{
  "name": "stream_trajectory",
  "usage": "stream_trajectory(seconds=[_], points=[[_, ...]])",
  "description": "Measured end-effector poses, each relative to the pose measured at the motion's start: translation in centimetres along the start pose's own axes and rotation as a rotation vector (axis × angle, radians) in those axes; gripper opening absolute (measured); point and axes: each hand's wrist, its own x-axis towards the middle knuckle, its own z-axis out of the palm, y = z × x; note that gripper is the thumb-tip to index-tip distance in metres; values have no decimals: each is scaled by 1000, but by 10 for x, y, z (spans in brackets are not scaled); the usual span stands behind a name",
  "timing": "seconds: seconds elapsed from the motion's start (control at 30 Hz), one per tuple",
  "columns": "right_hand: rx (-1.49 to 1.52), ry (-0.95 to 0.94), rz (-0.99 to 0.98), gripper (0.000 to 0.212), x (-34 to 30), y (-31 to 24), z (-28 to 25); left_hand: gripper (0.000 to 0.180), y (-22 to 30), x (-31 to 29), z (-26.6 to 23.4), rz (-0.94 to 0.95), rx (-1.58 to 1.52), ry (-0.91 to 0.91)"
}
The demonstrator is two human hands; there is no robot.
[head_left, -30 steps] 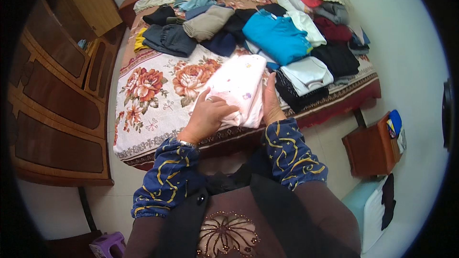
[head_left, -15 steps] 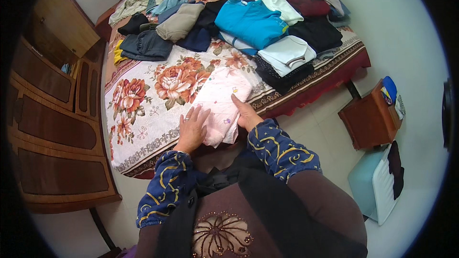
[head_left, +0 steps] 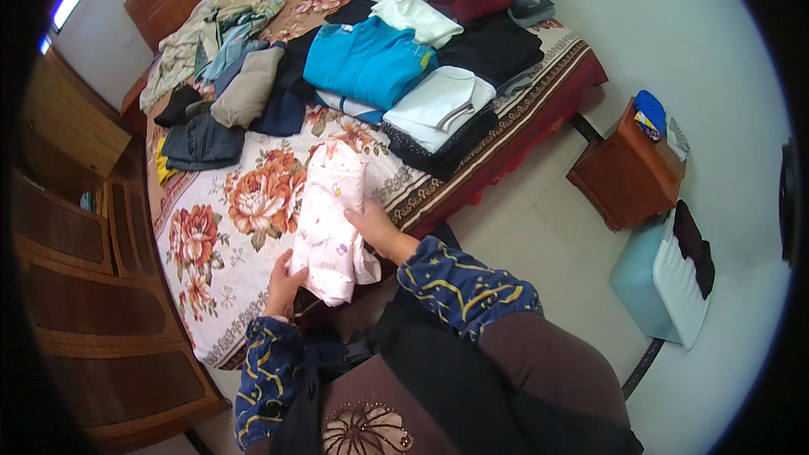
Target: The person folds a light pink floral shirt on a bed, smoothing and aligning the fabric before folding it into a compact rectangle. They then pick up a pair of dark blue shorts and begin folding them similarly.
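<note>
A light pink folded garment [head_left: 327, 211] with small printed figures lies lengthwise at the bed's near edge. My left hand [head_left: 285, 285] grips its near left side, thumb on top and the fingers partly hidden. On its right side my right hand [head_left: 372, 229] has the thumb over the cloth and the other fingers tucked under, out of sight. The near end of the garment hangs slightly past the bed's edge. Beneath it is a flowered bedspread [head_left: 253, 202].
Beyond the garment lie folded clothes: a bright blue top [head_left: 362, 63], a white garment [head_left: 442, 105], beige trousers [head_left: 247, 88] and dark jeans [head_left: 202, 143]. A wooden cabinet [head_left: 101, 303] stands left. At right are a brown nightstand [head_left: 624, 173] and a pale plastic bin [head_left: 645, 282].
The view has swung right. The pink garment now looks narrower and more upright in the picture. My left hand has gone from lying spread on top to gripping its near left side.
</note>
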Motion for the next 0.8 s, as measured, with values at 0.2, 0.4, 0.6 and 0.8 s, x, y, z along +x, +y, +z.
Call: stream_trajectory(seconds=[0.2, 0.4, 0.6, 0.8], points=[[267, 127, -121, 35, -12, -96, -48, 57, 129, 6, 57, 259, -107, -131], [521, 274, -233, 41, 22, -162, -137, 48, 219, 66, 150, 361, -124, -228], [493, 400, -204, 42, 65, -168, -200, 45, 239, 116, 218, 265, -222, -245], [208, 570, -126, 42, 104, -135, -237, 44, 231, 144, 239, 593, 445, 78]])
